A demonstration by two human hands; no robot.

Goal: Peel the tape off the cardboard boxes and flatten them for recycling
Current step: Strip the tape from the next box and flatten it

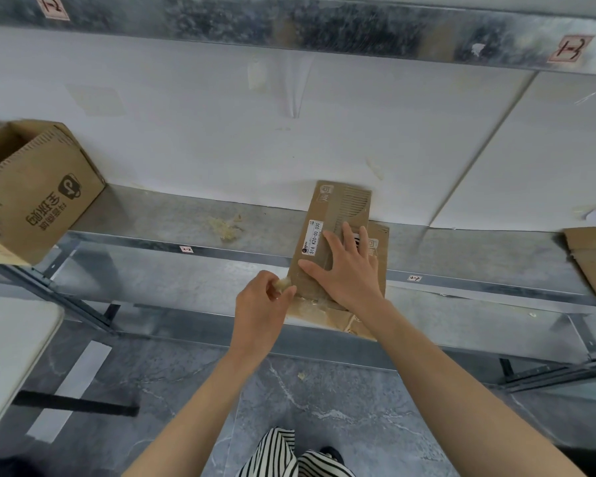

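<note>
The left hand (260, 304) has its thumb and fingers curled round a small wad of pale, crumpled tape (284, 283), pinching it right at the near left corner of a flattened cardboard box (338, 208). Just to the right of that pinch, the right hand (348, 270) lies flat on the box with its fingers spread and straight, pressing it down and holding nothing. The box lies on a grey metal shelf (172, 218), its far end against the white back wall and its near end over the shelf's front edge. A white printed label (314, 237) sits on the box just beyond the right hand's thumb.

Under the box lies another flat cardboard sheet (379, 242), which shows past the right hand's fingers and, torn and wrinkled, below the wrist.

Well to the left of the pinch, an open cardboard box (45, 187) with dark printing stands on the shelf, tilted. Only a bare brown inner wall of it shows, so I cannot tell what it holds. Between it and the left hand, a clump of peeled tape (226, 227) lies loose on the shelf. Far to the right of the hands, more flattened cardboard (592, 256) hangs over the shelf's edge.
</note>
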